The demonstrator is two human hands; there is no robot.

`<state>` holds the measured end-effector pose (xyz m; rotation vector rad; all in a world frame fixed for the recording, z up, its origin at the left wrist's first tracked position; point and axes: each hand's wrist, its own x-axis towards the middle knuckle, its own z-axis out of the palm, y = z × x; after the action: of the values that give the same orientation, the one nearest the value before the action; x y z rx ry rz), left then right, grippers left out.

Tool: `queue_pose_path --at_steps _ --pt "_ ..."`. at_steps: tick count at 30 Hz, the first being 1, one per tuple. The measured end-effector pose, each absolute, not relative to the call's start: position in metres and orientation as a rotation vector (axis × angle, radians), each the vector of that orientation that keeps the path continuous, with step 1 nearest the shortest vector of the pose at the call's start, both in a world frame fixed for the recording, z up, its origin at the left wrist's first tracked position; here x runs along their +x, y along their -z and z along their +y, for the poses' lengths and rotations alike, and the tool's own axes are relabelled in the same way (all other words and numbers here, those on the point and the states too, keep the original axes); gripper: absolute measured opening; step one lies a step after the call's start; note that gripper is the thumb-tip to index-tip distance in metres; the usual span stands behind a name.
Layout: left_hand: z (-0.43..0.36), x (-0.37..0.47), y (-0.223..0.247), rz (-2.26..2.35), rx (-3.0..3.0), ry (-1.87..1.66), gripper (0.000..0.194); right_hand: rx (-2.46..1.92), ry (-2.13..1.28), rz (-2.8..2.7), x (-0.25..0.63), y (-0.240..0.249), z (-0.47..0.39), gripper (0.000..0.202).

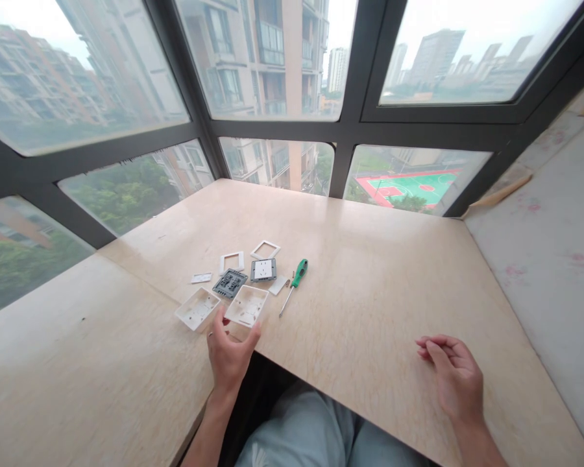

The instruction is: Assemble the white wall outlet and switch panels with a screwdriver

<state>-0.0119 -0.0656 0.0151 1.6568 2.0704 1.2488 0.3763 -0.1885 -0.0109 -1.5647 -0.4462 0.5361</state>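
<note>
My left hand (231, 353) grips the near side of a white open box (247, 305) between thumb and fingers, at the table's front edge. A second white box (197, 309) lies just left of it. Behind them are a dark grey switch module (230, 283) and a grey-edged socket module (263, 270) with a white face. My right hand (452, 373) rests over the table at the right, its fingers curled together; whether anything is between them is too small to tell.
A green-handled screwdriver (299, 274) lies right of the parts, beside small screws (288, 283) and a white plate (278, 285). Two white frames (265, 242) (221, 263) lie behind; a white strip (201, 277) is at left. Windows border the table (370, 279).
</note>
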Motion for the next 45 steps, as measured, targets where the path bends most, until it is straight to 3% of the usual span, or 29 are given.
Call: queue_pose_path --at_steps 7,19,27,38,45 --pt "-0.095 0.027 -0.034 1.815 1.76 -1.308 0.086 -1.539 -0.542 -0.447 0.369 0.001 -0.184 0.032" --pt "-0.116 0.173 -0.016 1.28 2.132 -1.19 0.078 -1.465 -0.533 -0.598 0.353 -0.009 -0.197 0.024" --pt "-0.143 0.218 -0.001 1.303 2.123 -1.142 0.076 -1.445 -0.577 -0.754 0.35 -0.003 -0.197 0.035" --pt "-0.159 0.234 0.009 1.445 1.974 -1.078 0.054 -1.568 -0.433 -0.849 0.35 0.0 -0.196 0.018" --pt "-0.158 0.23 0.007 1.385 2.016 -1.026 0.051 -1.664 -0.375 -0.881 0.346 -0.006 -0.2 0.017"
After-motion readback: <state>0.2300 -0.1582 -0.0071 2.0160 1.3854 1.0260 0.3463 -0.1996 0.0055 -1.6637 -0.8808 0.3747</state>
